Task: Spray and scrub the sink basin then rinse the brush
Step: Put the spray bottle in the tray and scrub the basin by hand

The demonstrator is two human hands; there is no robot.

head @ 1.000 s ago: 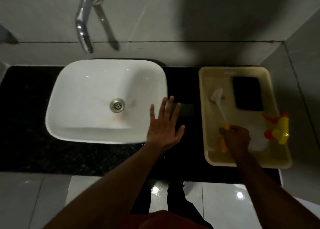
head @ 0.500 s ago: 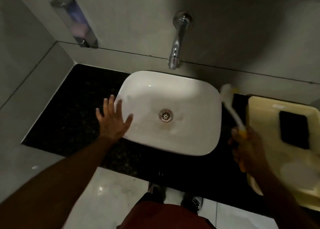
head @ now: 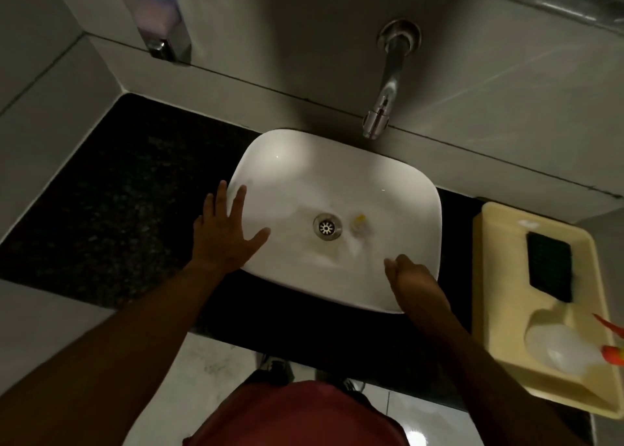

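The white sink basin (head: 297, 162) sits on a black counter with a metal drain (head: 327, 226) at its middle. My left hand (head: 226, 232) lies flat and open on the basin's left rim. My right hand (head: 410, 281) is closed on the brush handle over the basin's front right. The brush (head: 358, 232) is blurred; its white head with a yellow part is inside the basin just right of the drain. A chrome faucet (head: 385, 101) hangs from the wall above the basin's back edge.
A yellow tray (head: 496, 276) stands on the counter to the right, holding a dark sponge (head: 550, 271) and a spray bottle (head: 564, 347) with a red-orange trigger. A soap dispenser (head: 162, 16) is mounted on the wall at the back left.
My right hand has brought the brush from beside the tray into the basin near the drain. My left hand stays on the left rim. The view has shifted left.
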